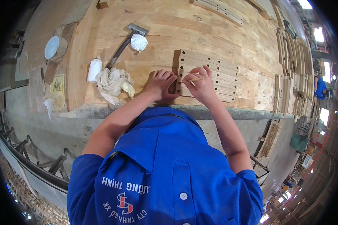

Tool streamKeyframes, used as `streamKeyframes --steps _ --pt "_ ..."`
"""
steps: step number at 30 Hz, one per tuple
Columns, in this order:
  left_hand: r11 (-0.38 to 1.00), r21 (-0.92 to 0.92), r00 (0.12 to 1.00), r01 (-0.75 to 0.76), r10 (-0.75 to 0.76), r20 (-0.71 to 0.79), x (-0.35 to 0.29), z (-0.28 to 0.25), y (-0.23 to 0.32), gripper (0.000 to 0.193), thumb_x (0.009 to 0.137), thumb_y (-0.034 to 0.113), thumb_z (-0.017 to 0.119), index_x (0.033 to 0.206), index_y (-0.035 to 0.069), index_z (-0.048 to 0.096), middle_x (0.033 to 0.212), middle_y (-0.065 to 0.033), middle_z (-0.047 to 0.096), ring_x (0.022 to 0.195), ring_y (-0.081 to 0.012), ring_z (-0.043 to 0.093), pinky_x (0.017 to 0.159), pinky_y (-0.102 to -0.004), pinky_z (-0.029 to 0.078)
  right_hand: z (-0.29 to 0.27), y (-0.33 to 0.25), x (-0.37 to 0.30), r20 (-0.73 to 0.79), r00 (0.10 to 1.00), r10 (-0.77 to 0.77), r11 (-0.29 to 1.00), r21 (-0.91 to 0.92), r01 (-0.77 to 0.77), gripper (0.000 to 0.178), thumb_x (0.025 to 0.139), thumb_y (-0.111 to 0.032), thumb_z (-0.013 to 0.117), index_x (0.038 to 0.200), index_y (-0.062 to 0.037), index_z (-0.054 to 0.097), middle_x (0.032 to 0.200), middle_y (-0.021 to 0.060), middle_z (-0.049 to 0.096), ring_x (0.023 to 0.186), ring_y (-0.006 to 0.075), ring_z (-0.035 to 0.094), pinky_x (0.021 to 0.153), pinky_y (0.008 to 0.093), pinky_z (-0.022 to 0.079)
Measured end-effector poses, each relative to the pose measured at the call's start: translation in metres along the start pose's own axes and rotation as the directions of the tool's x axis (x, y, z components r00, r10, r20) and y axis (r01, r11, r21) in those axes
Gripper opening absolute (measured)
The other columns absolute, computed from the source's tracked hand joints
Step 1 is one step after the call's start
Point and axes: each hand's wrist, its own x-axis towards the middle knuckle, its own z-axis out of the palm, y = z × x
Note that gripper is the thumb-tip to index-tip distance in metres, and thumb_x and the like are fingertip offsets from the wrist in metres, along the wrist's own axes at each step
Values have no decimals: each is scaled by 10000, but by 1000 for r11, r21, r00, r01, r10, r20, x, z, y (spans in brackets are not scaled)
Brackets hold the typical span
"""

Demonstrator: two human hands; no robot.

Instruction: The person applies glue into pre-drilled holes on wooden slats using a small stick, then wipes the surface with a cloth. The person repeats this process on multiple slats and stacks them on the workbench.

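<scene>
- Right of centre, near the front edge of the bench (251, 84): a set of pale wooden strips (226, 73) lying flat, side by side, long sides touching. Dark round holes near both ends, more around mid-length on the upper ones.
- Right hand (201, 84): over the left half of the strips, thumb and fingers pinching a thin light-coloured stick (197, 79). Stick lies roughly crosswise in my grip; can't tell if its end meets the wood or a hole.
- Left hand (162, 85): at the left end of the strips, palm down, fingers bent and close together, thumb set apart from them with a gap between. Nothing visible in it. Can't tell whether the fingertips press on the strip ends or sit just beside.
- Left of my left hand: crumpled off-white cloth (112, 83), bunched up near the bench edge.
- Just beside the cloth, on its far left: white bottle (95, 71), upright.
- Beyond the cloth: hammer (120, 51) lying at a slant, head away from me, handle end by the cloth. Small white bundle (139, 43) right next to the head.
- Far side of the bench: another holed strip (221, 12) lying apart from my set.
- Farther left: white bucket (55, 48), yellow sign (58, 83) near it.
- Right: rows of stacked strips (294, 56). Well past them, another person in blue (320, 89).
</scene>
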Motion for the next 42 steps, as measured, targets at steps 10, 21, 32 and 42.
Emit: streamKeyframes --steps 10,21,32,42 --pt "1000 2 998 -22 22 -55 0 2 0 725 619 571 768 1168 152 548 1204 -38 530 1176 -260 455 982 -450 349 -17 5 -3 -138 986 97 985 156 -75 85 837 -200 700 833 -119 676 833 48 646 957 239 593 999 506 364" --pt "1000 13 1000 2 -1 -25 2 6 0 767 590 537 802 1207 155 554 1209 -26 532 1176 -240 453 990 -428 350 -3 -10 -18 -12 1000 13 996 85 -12 73 825 -177 703 830 -114 665 825 34 663 974 235 600 1022 533 362" --pt "1000 -29 997 -7 5 -78 1 5 0 753 602 528 805 1214 165 559 1212 -17 541 1191 -238 456 997 -442 347 6 -19 -22 -53 997 56 995 85 -51 82 817 -183 707 823 -115 662 795 32 663 975 230 600 1026 568 337" --pt "1000 -1 1000 -1 1 -23 2 1 2 736 611 521 808 1199 151 567 1225 -28 534 1196 -241 449 1003 -433 342 7 -19 -22 -92 986 138 981 147 -124 67 815 -168 699 830 -113 662 797 29 669 984 242 594 1020 579 331"
